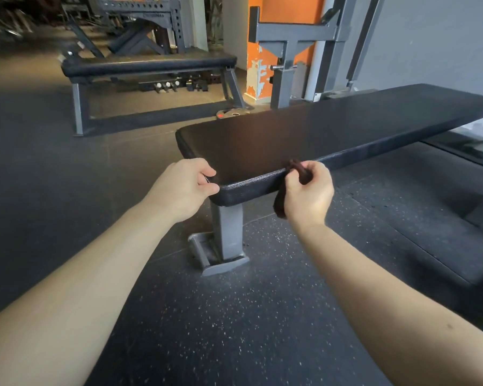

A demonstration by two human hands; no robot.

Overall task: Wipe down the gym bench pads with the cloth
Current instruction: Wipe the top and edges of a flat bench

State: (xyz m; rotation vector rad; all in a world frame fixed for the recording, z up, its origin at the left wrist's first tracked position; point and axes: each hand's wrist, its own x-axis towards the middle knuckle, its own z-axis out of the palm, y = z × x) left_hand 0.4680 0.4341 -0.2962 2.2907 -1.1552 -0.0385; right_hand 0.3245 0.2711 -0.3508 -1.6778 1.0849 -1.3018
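The flat bench pad (318, 135), black and slightly textured, ran from the near corner away to the right on a grey steel leg (229, 232). The left hand (183, 188) was at the near left corner of the pad, its fingers (208, 188) curled closed around the rounded edge, thumb on top. The right hand (308, 193) was at the near long edge, just right of that corner, its fingers (315, 169) closed on a dark brown cloth (299, 172). The cloth was bunched in the grip, its upper part pressed against the top rim of the pad's side and a loose end hanging down below the hand, in front of the pad's side face. Both forearms were bare. The floor (234, 330) was dark speckled rubber matting. Well apart, beyond the near bench, stood a second flat bench (151, 65) with a black pad on a grey frame, and a grey rack upright (287, 51) rose before an orange wall (287, 9) with peeling paint.
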